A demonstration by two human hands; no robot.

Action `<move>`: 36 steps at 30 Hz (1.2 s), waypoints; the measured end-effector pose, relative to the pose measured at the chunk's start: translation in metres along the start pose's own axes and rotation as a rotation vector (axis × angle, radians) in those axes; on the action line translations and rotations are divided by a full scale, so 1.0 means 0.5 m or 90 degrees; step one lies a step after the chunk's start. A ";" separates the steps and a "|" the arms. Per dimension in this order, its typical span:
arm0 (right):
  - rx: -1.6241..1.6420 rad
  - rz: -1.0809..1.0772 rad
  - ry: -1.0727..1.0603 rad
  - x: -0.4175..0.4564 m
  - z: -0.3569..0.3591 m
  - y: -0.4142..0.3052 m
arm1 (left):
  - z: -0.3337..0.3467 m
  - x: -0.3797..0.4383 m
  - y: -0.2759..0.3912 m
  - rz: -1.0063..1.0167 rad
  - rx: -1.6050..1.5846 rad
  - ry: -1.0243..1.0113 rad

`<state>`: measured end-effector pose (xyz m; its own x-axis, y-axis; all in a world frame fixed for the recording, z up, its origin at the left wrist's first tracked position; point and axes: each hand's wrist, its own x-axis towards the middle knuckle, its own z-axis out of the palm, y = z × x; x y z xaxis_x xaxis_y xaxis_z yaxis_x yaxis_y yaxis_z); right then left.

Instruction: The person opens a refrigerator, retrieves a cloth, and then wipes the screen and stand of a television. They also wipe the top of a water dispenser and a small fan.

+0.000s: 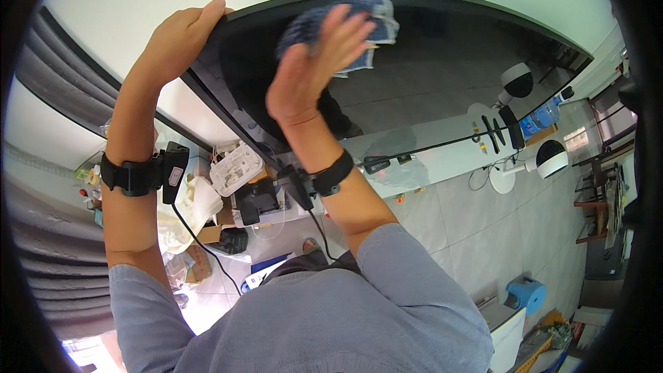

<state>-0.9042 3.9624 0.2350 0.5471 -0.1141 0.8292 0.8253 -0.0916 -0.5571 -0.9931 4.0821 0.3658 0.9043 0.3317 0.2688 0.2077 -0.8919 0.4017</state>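
Note:
A large black flat screen with a glossy face (440, 62) fills the upper middle. My left hand (181, 36) rests on its upper left corner, with the thumb along the top edge and the fingertips hidden behind it. A blue cloth with white edging (383, 20) lies against the upper part of the screen. My right hand (321, 62), slightly blurred, is over the cloth with its fingers spread; whether the palm presses on it cannot be told. Both forearms wear black straps with cabled devices.
Below the screen stands a white table (393, 181) with a white plastic basket (235, 168) and black devices at the left. Towards the right are a white and black camera-like device (550, 159) and a water bottle (541, 115). A blue stool (525, 294) stands on the tiled floor.

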 end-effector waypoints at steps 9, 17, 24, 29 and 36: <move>-0.070 -0.669 -0.365 -0.085 -0.011 0.066 | 0.003 0.001 -0.001 -0.022 -0.018 -0.003; -0.241 -0.654 -0.506 0.040 -0.218 0.298 | -0.003 -0.014 0.011 -0.082 -0.084 0.010; -0.326 -0.319 -0.102 0.063 -0.366 0.550 | 0.004 -0.016 0.001 -0.125 -0.009 0.087; -0.250 0.136 0.120 0.055 -0.385 0.600 | -0.007 -0.017 -0.072 -0.113 0.063 0.124; -0.086 0.324 0.201 -0.080 -0.255 0.481 | -0.019 -0.020 -0.070 -0.070 0.188 0.106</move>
<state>-0.7454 3.8190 0.0625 0.7828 -0.4626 0.4163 0.4357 -0.0704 -0.8973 -1.0131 4.1130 0.3571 0.8026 0.4540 0.3870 0.4206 -0.8907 0.1727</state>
